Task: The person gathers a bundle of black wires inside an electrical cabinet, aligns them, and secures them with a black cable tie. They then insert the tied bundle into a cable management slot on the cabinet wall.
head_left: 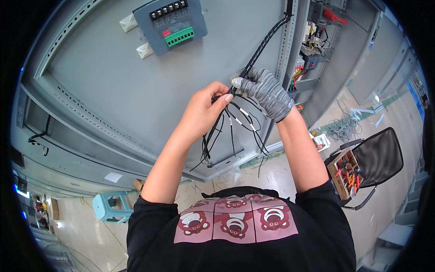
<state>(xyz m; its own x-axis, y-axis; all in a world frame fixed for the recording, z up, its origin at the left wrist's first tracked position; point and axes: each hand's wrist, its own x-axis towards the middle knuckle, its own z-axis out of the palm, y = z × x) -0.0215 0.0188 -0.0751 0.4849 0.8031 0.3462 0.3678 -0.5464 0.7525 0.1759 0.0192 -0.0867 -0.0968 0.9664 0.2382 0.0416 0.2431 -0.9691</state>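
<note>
Clearly, in the head view, the black wiring harness [267, 41] hangs in front of the grey cabinet door [113, 81], running down from a fixing on the door's perforated edge strip [287, 45] to both hands. The bare left hand [206, 109] is closed in a thumb-and-finger pinch on the harness where its wrapping ends; the right hand [267, 93], in a grey knit glove, is curled around the wrapped part just above. Below them the loose wires [206, 147] fan out, some carrying white marker sleeves [244, 112].

It should feel light: springy and fairly stiff along the spiral-wrapped length, softer and tangle-prone in the free tails. The glove probably grips the smooth wrap well, while bare fingertips suit single wires. The best hold seems to be at the wrap's end; tugging on lone tails could slide the markers or strain the conductors.
</note>
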